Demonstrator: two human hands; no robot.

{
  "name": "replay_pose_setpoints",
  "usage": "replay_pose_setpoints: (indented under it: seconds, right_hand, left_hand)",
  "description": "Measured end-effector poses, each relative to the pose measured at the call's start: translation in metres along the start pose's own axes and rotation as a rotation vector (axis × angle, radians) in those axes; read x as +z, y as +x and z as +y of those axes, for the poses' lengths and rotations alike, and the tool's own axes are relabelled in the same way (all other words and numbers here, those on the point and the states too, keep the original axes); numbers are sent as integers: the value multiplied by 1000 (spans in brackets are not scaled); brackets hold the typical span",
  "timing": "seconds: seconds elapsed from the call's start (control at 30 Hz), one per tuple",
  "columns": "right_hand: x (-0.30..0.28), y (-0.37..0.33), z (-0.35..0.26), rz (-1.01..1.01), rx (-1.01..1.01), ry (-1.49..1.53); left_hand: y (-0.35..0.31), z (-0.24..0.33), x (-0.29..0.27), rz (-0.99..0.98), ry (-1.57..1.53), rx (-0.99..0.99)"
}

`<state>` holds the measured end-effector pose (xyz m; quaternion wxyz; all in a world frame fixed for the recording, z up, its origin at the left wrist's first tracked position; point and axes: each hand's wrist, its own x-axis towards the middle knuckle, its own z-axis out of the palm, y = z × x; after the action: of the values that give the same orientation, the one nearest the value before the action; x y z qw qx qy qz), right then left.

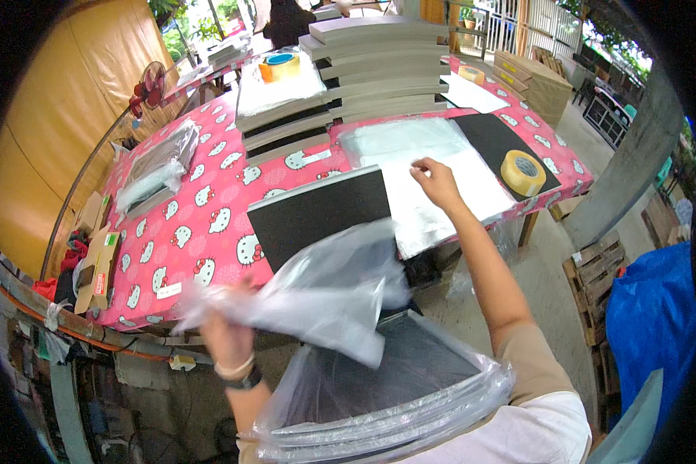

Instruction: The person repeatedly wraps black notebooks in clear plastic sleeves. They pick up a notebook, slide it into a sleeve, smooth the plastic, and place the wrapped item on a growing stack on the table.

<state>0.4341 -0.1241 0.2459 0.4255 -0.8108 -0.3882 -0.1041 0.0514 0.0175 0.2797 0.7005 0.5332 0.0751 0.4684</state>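
Note:
My left hand [228, 336], with a dark band at its wrist, is closed on a clear plastic bag [336, 267] that billows out to the right, blurred by motion. Behind the bag a flat black board [317, 213] with a pale edge lies at the table's near side. My right hand [438, 183] is over a white sheet [468, 203], fingers curled in; whatever they may pinch is hidden. Beyond it rests a pile of clear plastic sleeves [406, 139]. Against my body sits a stack of black boards wrapped in clear plastic [387, 383].
A pink patterned cloth [185, 224] covers the table. Tall stacks of boards [387, 73] stand at the back. A tape roll [523, 172] rests on a black board [491, 143] at right. A wrapped bundle [158, 162] and a cardboard box [99, 271] are at left.

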Motion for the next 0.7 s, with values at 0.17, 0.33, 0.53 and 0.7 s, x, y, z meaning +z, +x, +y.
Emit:
replay_pose_setpoints:
  seconds: [0.17,0.33,0.53,0.7]
  right_hand:
    - [39,37,54,-143,400,-414]
    - [61,83,70,-257,371,-492]
    - [72,133,67,-159,357,-437]
    - [84,130,79,-456,351,-487]
  left_hand:
    - [-31,56,-43,288,-105,313]
    - [-47,61,-26,332,-62,223]
    - [-49,47,-37,387,-10,168]
    - [-49,46,-30,287,14,112]
